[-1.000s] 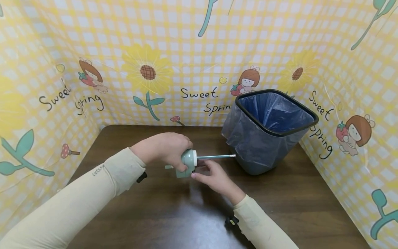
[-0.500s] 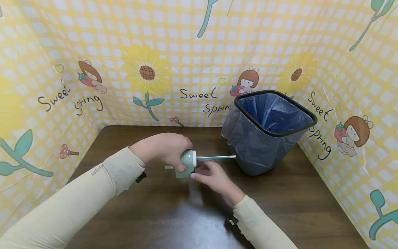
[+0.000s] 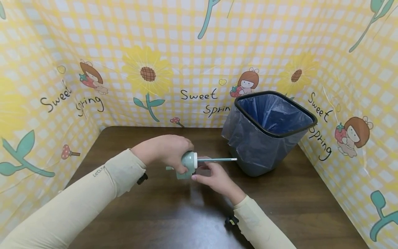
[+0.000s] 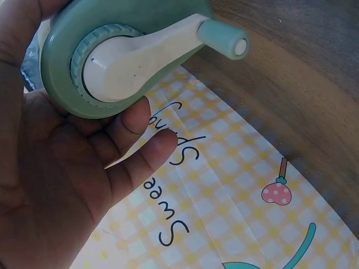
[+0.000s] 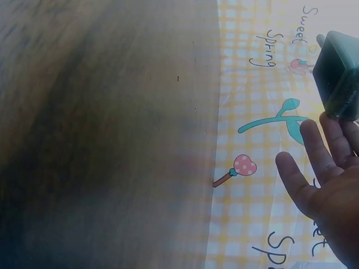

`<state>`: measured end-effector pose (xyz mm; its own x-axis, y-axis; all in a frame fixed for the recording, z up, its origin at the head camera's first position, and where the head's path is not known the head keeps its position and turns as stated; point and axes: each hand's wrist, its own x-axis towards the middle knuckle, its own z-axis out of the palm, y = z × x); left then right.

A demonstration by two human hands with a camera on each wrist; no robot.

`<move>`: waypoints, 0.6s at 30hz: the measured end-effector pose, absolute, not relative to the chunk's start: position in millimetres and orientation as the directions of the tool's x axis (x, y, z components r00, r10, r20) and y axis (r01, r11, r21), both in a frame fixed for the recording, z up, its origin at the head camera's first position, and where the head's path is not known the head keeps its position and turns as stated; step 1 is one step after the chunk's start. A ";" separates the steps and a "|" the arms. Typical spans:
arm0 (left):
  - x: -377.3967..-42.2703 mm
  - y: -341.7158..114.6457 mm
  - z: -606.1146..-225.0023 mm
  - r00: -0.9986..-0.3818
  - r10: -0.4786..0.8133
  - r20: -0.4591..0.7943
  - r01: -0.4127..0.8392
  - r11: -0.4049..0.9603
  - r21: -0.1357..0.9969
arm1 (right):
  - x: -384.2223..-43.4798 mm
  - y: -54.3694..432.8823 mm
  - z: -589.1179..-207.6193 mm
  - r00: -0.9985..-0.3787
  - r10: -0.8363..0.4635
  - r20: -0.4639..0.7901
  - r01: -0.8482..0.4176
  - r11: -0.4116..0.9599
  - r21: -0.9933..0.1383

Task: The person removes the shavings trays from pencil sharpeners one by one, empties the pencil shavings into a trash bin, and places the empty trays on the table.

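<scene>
My left hand (image 3: 164, 148) grips a green crank pencil sharpener (image 3: 188, 162) from above, holding it off the table on its side or tilted. Its white crank arm (image 4: 140, 56) with a green knob (image 4: 223, 38) faces the left wrist camera. A blue pencil (image 3: 217, 159) sticks out of the sharpener's white front ring (image 3: 195, 160), eraser end pointing right. My right hand (image 3: 220, 180) pinches the sharpener's lower front with thumb and fingers, below the pencil; the exact contact is partly hidden. In the right wrist view, the sharpener's dark base (image 5: 339, 75) shows above outstretched fingers (image 5: 317, 148).
A grey bin (image 3: 261, 162) lined with a clear plastic bag stands at the back right, close to the pencil's eraser end. Brown wooden table (image 3: 149, 214) lies beneath the hands. Yellow checked cloth (image 3: 199, 62) walls in the back and sides.
Both hands keep their hold on the sharpener, and the pencil stays in it. The whole scene sits very slightly lower in the head view; little else differs.
</scene>
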<state>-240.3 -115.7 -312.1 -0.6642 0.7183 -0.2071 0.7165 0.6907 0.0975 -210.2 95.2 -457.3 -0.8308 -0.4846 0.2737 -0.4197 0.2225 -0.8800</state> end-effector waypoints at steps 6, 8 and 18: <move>-239.7 -115.1 -314.0 -0.665 0.719 -0.203 0.719 0.690 0.089 | -212.0 95.4 -458.4 -0.825 -0.482 0.295 -0.436 0.211 -0.875; -239.1 -115.2 -314.5 -0.666 0.718 -0.201 0.718 0.690 0.088 | -212.5 95.7 -459.2 -0.824 -0.479 0.301 -0.441 0.210 -0.873; -238.1 -117.4 -316.0 -0.674 0.709 -0.206 0.704 0.701 0.109 | -213.8 97.6 -460.6 -0.820 -0.490 0.296 -0.433 0.193 -0.881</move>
<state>-238.1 -117.4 -316.0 -0.6743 0.7091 -0.2064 0.7044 0.7014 0.1086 -213.8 97.6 -460.6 -0.8199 -0.4902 0.2957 -0.4329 0.1929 -0.8806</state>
